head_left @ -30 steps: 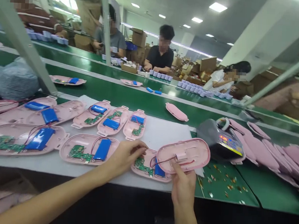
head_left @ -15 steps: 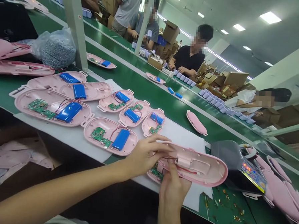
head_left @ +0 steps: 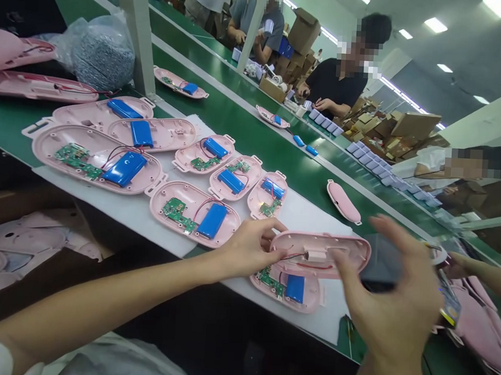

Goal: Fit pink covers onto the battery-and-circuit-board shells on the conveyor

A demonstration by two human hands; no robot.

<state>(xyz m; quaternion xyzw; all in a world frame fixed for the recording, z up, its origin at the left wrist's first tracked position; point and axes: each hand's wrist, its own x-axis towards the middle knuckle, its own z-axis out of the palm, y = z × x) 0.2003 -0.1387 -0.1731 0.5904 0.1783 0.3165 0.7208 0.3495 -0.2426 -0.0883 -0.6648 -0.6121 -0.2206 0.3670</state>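
Note:
My left hand [head_left: 249,246] grips the left end of a pink shell half [head_left: 351,254], tilted with its hollow inside facing me and thin wires showing. Below it lies another pink shell [head_left: 312,300] with a green circuit board [head_left: 271,281] and a blue battery [head_left: 295,288]. My right hand [head_left: 396,284] is raised at the shell's right end, fingers spread, thumb overlapping the shell; it holds nothing. To the left, several pink shells with boards and blue batteries, such as one shell [head_left: 159,205], rest on a white sheet [head_left: 148,218].
A dark machine [head_left: 381,261] stands behind my right hand. Another person's hand [head_left: 456,266] reaches in at the right over stacked pink shells [head_left: 482,328]. A metal post [head_left: 136,36] and a bag of small parts [head_left: 102,51] are at the left. People work across the green table.
My right hand has let go of the shell and moved right, opening. The held shell has shifted slightly left, uncovering the blue battery below. Another person's hand has appeared at the right.

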